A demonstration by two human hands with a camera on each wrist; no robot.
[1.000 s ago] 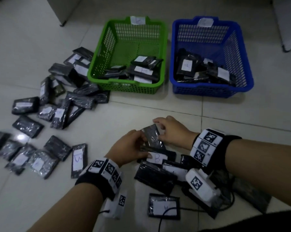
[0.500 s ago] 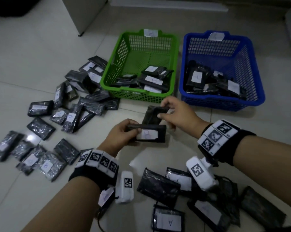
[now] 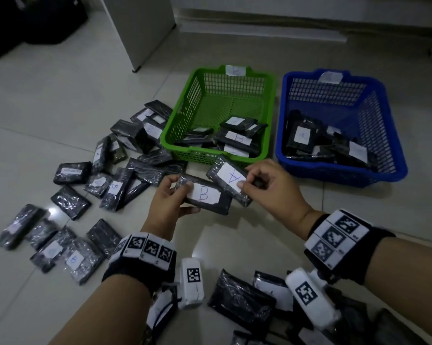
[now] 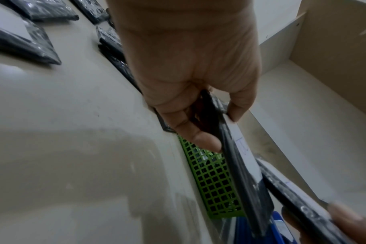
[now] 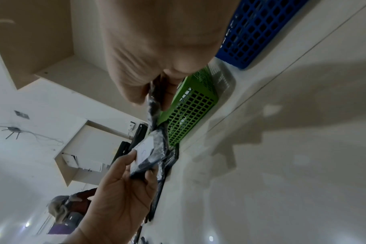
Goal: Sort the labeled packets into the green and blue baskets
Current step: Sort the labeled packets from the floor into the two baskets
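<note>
We held one packet in each hand above the pale tiled floor [image 3: 259, 245]. Our left hand [image 3: 166, 205] pinched the left end of a black shrink-wrapped packet with a white paper label marked B [image 3: 205, 196], thumb on the labelled face and fingers curled beneath it. Our right hand [image 3: 272, 188] pinched the right end of a second black wrapped packet with a white label marked A [image 3: 228, 179], thumb on the label's edge, the other fingers bent behind. The A packet lay just beyond and right of the B packet, and the two overlapped where they met.

Just beyond both grips stood the green plastic lattice basket [image 3: 182, 115], holding several labelled black packets; right of it, beyond the right hand, stood the blue plastic lattice basket [image 3: 394, 150], also holding some. Left of the left hand, loose black wrapped packets [image 3: 70, 201] lay scattered on the floor, and more lay beneath our wrists.
</note>
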